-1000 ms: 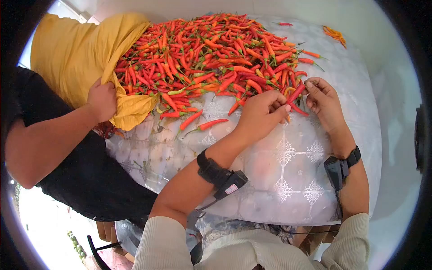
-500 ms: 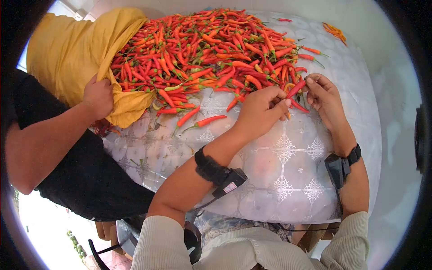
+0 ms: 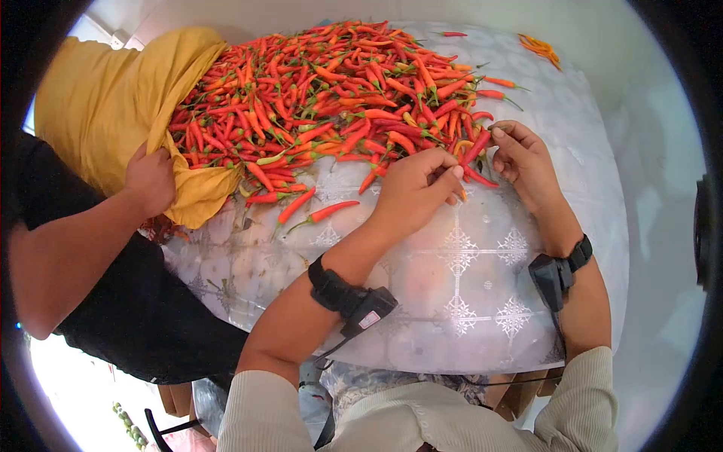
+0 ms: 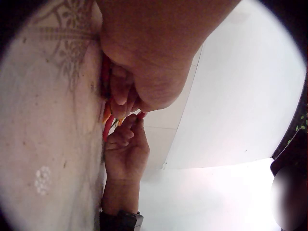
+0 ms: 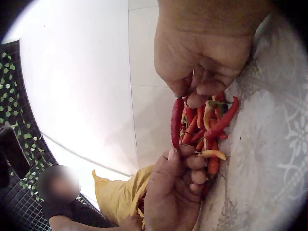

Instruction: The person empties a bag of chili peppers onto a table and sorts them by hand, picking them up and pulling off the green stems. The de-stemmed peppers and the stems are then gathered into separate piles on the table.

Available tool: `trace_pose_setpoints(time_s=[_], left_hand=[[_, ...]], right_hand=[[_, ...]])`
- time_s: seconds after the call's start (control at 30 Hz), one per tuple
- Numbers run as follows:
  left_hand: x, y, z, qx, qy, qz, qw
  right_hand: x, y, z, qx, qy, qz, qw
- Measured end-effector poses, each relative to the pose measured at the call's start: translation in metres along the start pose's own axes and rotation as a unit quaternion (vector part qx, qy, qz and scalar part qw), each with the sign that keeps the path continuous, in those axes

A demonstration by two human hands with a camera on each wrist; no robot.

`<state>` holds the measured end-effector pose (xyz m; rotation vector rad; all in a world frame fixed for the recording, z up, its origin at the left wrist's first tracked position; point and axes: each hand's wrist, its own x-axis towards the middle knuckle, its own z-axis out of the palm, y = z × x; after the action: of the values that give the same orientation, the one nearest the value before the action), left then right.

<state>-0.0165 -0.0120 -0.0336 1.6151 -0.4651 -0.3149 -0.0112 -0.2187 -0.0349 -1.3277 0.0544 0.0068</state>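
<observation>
A red chili pepper (image 3: 476,148) spans the space between my two hands. My left hand (image 3: 416,187) pinches its lower end between thumb and fingers. At the stem end, my right hand (image 3: 525,163) grips it with thumb and fingertips, as the right wrist view shows. Under the hands, at the edge of the big heap of chilies (image 3: 324,98), lie a loose red chili (image 5: 226,120) and a small orange one (image 5: 213,154). My left palm hides much of this from the left wrist view.
On the left another person's hand (image 3: 151,182) grips the mouth of a yellow sack (image 3: 98,113) beside the heap. Two single chilies lie near the front on the silver-patterned plastic cover (image 3: 422,301). A small orange bunch (image 3: 539,50) sits far right, near the white wall (image 3: 659,181).
The head view has shifted, so the scene sits slightly further left. Both hands keep hold of the same red chili, with little movement.
</observation>
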Motion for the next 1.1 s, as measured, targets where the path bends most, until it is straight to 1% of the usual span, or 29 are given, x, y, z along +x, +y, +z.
trace_pose_setpoints(time_s=[0.17,0.27,0.37,0.57,0.67,0.77,0.8,0.87,0.93,0.97,1.0,1.1], left_hand=[[0.002,-0.005,0.0,0.002,-0.01,0.01,1.0],[0.002,-0.006,0.002,-0.017,0.01,0.035,0.999],[0.003,-0.006,0.0,-0.001,-0.009,0.012,1.0],[0.002,-0.005,-0.002,0.021,-0.015,0.021,0.999],[0.004,-0.011,0.001,-0.011,0.001,0.047,0.999],[-0.003,0.004,0.006,-0.102,0.086,0.101,0.986],[-0.003,0.012,0.002,-0.032,0.134,0.134,0.981],[-0.004,0.025,-0.017,0.11,0.226,0.195,0.948],[0.004,0.018,-0.045,0.2,0.325,0.165,0.909],[0.002,0.014,-0.063,0.351,0.333,0.159,0.861],[0.003,0.012,-0.079,0.491,0.335,0.154,0.79],[-0.002,0.007,-0.093,0.536,0.245,0.043,0.807]], right_hand=[[-0.001,-0.002,0.001,-0.001,0.011,0.012,1.0],[-0.001,-0.003,0.001,-0.008,0.009,0.021,1.0],[-0.002,-0.006,0.005,-0.015,0.012,0.018,1.0],[-0.001,-0.004,0.001,-0.01,-0.008,0.009,1.0],[0.001,-0.001,-0.001,-0.004,-0.005,0.011,1.0],[0.001,-0.002,0.001,0.014,-0.001,0.011,1.0],[0.001,-0.003,0.0,0.019,-0.001,0.013,1.0],[0.002,-0.003,-0.002,0.02,-0.005,0.018,1.0],[0.003,-0.002,-0.006,0.016,-0.006,0.02,1.0],[0.003,-0.001,-0.007,0.019,-0.003,0.025,0.999],[0.005,0.002,-0.007,0.02,0.003,0.028,0.999],[0.003,-0.002,-0.004,0.018,0.017,0.029,0.999]])
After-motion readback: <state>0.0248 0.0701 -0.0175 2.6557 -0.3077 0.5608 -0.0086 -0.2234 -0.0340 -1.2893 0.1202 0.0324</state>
